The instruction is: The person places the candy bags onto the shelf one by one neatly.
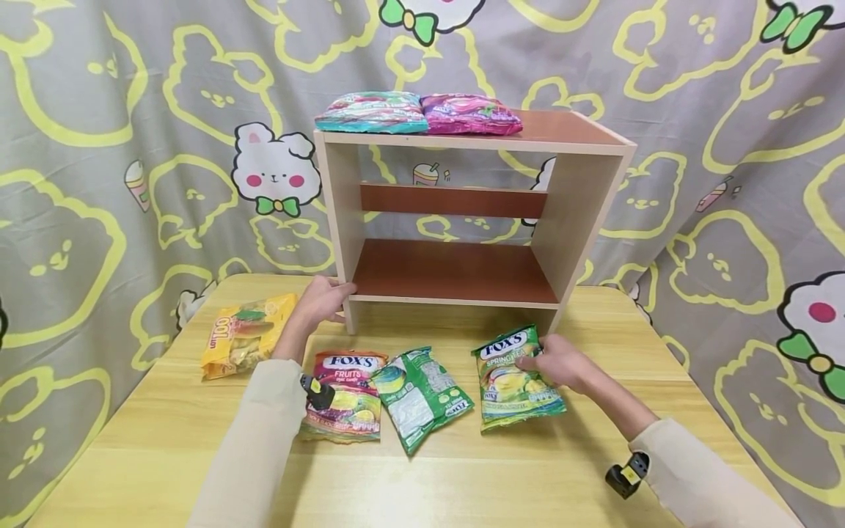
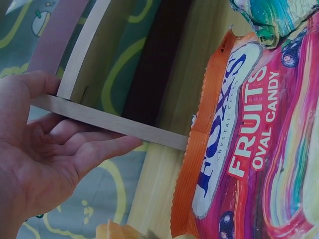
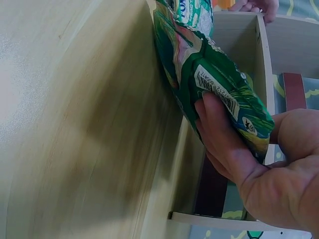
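Observation:
My right hand (image 1: 561,361) holds a green bag of FOX'S Spring Tea candy (image 1: 513,389) by its upper right side, with the thumb on the front. The right wrist view shows fingers against the back of this bag (image 3: 219,82), beside its barcode. At the left, my left hand (image 1: 323,298) grips the lower left side of a small wooden shelf (image 1: 455,270). In the left wrist view, the panel edge (image 2: 119,123) passes between thumb and fingers. Below that hand lies a red FOX'S Fruits candy bag (image 1: 350,396), partly covered by the left sleeve and wrist camera.
Another green FOX'S bag (image 1: 422,396) lies upside down between the red bag and the held one. A yellow candy bag (image 1: 247,334) rests at the table's left. Two bags, one teal (image 1: 372,114) and one pink (image 1: 470,115), lie on the shelf top. A patterned curtain hangs behind.

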Action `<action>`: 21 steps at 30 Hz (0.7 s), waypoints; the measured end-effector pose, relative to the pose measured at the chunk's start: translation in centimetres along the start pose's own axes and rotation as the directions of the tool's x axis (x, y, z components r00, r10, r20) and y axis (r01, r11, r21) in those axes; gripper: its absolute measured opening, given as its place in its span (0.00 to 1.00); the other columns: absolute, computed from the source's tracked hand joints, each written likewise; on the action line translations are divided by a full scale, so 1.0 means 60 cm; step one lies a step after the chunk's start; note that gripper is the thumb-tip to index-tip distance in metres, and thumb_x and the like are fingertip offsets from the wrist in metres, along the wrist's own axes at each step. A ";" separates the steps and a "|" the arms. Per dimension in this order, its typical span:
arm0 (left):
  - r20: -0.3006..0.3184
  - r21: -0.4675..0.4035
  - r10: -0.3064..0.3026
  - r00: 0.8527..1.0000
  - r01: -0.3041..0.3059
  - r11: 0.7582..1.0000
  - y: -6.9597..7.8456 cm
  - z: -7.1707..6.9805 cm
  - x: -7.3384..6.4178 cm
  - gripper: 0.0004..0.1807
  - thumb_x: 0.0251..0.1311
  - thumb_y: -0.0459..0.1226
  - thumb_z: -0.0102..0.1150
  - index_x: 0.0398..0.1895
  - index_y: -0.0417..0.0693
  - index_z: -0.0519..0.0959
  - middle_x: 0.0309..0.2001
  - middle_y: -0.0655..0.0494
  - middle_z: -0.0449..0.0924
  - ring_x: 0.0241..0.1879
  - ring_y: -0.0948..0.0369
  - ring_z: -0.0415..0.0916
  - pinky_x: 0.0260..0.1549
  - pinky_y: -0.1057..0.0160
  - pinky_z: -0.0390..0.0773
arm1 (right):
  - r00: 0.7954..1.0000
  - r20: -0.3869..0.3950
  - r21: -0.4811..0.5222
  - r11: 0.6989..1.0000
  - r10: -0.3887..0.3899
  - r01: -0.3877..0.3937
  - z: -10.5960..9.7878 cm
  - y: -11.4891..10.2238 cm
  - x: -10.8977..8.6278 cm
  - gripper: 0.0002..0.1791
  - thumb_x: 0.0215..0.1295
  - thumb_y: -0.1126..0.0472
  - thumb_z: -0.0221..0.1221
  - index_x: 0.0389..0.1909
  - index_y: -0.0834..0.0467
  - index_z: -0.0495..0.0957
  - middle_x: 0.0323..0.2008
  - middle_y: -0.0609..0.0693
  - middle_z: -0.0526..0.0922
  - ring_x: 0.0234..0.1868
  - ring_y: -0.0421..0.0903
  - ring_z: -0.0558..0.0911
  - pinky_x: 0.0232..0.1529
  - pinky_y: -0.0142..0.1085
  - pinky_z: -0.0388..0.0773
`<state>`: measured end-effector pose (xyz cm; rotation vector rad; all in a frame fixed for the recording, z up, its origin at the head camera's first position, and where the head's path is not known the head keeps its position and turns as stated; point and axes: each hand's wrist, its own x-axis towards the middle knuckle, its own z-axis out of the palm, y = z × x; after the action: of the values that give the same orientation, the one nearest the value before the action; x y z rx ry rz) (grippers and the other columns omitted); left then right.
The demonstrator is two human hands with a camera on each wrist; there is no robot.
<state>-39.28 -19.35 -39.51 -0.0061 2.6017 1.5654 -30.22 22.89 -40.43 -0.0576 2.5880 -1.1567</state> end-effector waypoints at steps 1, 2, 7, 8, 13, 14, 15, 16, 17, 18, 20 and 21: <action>-0.001 -0.002 -0.001 1.000 0.001 1.000 0.000 0.000 0.000 0.21 0.73 0.45 0.51 0.49 0.33 0.80 0.53 0.38 0.76 0.51 0.47 0.77 0.44 0.52 0.88 | 1.000 0.000 0.001 1.000 0.001 -0.001 0.000 0.000 0.001 0.12 0.67 0.60 0.63 0.39 0.68 0.78 0.25 0.54 0.81 0.22 0.43 0.76 0.19 0.33 0.67; -0.001 -0.002 -0.001 1.000 0.001 1.000 -0.001 0.000 0.000 0.21 0.73 0.45 0.52 0.49 0.33 0.80 0.53 0.37 0.76 0.51 0.47 0.77 0.44 0.52 0.88 | 1.000 0.000 -0.001 1.000 -0.001 0.001 0.000 0.000 0.002 0.12 0.67 0.60 0.63 0.39 0.68 0.78 0.26 0.54 0.81 0.22 0.43 0.76 0.20 0.33 0.68; 0.007 -0.015 0.000 1.000 0.000 1.000 -0.002 -0.002 0.002 0.23 0.74 0.45 0.51 0.55 0.31 0.78 0.56 0.35 0.75 0.55 0.43 0.76 0.44 0.52 0.88 | 0.999 -0.005 -0.029 0.999 -0.032 0.032 -0.002 -0.007 0.004 0.12 0.68 0.59 0.62 0.36 0.67 0.78 0.23 0.52 0.79 0.20 0.42 0.74 0.20 0.34 0.68; 0.008 -0.019 -0.002 1.000 0.002 1.000 -0.001 -0.002 0.002 0.24 0.74 0.45 0.51 0.55 0.31 0.78 0.56 0.35 0.75 0.56 0.42 0.76 0.44 0.52 0.88 | 0.999 -0.008 -0.040 0.999 -0.035 0.035 -0.003 -0.010 0.003 0.12 0.68 0.59 0.62 0.34 0.66 0.78 0.21 0.51 0.77 0.19 0.42 0.72 0.20 0.34 0.67; 0.012 -0.022 -0.006 1.000 0.006 1.000 -0.001 -0.001 0.002 0.23 0.73 0.45 0.51 0.56 0.31 0.78 0.55 0.37 0.75 0.56 0.43 0.76 0.44 0.52 0.88 | 0.999 -0.009 -0.070 0.997 -0.043 0.042 -0.011 -0.027 -0.001 0.12 0.69 0.59 0.62 0.30 0.64 0.77 0.19 0.49 0.76 0.18 0.41 0.70 0.20 0.33 0.66; 0.012 -0.016 -0.007 1.000 0.007 1.000 0.000 -0.001 0.002 0.23 0.73 0.45 0.51 0.55 0.31 0.78 0.54 0.37 0.75 0.54 0.44 0.76 0.44 0.52 0.88 | 0.999 -0.011 -0.076 0.996 -0.043 0.042 -0.013 -0.031 -0.002 0.12 0.69 0.59 0.62 0.31 0.65 0.78 0.19 0.49 0.77 0.19 0.41 0.71 0.20 0.33 0.66; 0.009 -0.013 -0.009 1.000 0.009 1.000 0.000 -0.001 0.002 0.23 0.73 0.45 0.51 0.53 0.32 0.79 0.52 0.39 0.75 0.53 0.45 0.76 0.44 0.52 0.88 | 0.999 -0.013 -0.081 0.996 -0.049 0.048 -0.014 -0.034 -0.003 0.12 0.69 0.59 0.62 0.32 0.65 0.78 0.21 0.50 0.79 0.20 0.42 0.73 0.21 0.33 0.67; 0.006 -0.008 -0.010 1.000 0.010 1.000 0.000 -0.001 0.002 0.22 0.73 0.45 0.51 0.51 0.33 0.79 0.50 0.40 0.75 0.51 0.47 0.76 0.44 0.52 0.88 | 0.998 -0.014 -0.088 0.995 -0.057 0.055 -0.016 -0.038 -0.005 0.12 0.69 0.59 0.62 0.33 0.66 0.79 0.22 0.51 0.80 0.22 0.42 0.75 0.22 0.34 0.69; 0.001 -0.005 -0.012 1.000 0.012 1.000 -0.001 -0.001 0.002 0.21 0.73 0.45 0.52 0.49 0.33 0.80 0.48 0.41 0.75 0.49 0.48 0.76 0.43 0.52 0.88 | 0.998 -0.015 -0.090 0.994 -0.063 0.061 -0.018 -0.041 -0.006 0.12 0.69 0.59 0.62 0.33 0.66 0.79 0.23 0.51 0.81 0.23 0.42 0.76 0.23 0.34 0.70; 0.000 0.000 -0.011 1.000 0.011 1.000 -0.001 0.000 0.002 0.20 0.73 0.45 0.52 0.46 0.34 0.80 0.47 0.42 0.74 0.48 0.49 0.75 0.43 0.53 0.88 | 0.998 -0.013 -0.092 0.994 -0.068 0.066 -0.020 -0.045 -0.007 0.12 0.69 0.59 0.62 0.34 0.67 0.79 0.23 0.52 0.82 0.23 0.42 0.77 0.23 0.34 0.71; -0.006 0.000 -0.013 1.000 0.013 1.000 -0.002 0.000 0.003 0.19 0.73 0.46 0.52 0.41 0.36 0.79 0.45 0.42 0.74 0.46 0.50 0.75 0.42 0.53 0.88 | 0.997 -0.007 -0.091 0.993 -0.080 0.079 -0.025 -0.052 -0.009 0.12 0.69 0.60 0.62 0.36 0.67 0.79 0.24 0.52 0.82 0.24 0.42 0.78 0.24 0.34 0.74; -0.009 -0.002 -0.013 1.000 0.013 1.000 -0.002 0.001 0.003 0.18 0.72 0.46 0.52 0.39 0.37 0.79 0.45 0.43 0.74 0.46 0.51 0.75 0.41 0.53 0.88 | 0.996 0.001 -0.080 0.993 -0.087 0.086 -0.028 -0.056 -0.011 0.12 0.69 0.60 0.61 0.37 0.68 0.79 0.25 0.53 0.83 0.24 0.42 0.79 0.25 0.35 0.75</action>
<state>-39.48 -19.37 -39.67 -0.0310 2.6015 1.5679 -30.38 21.94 -36.78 -0.1880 2.6571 -1.0818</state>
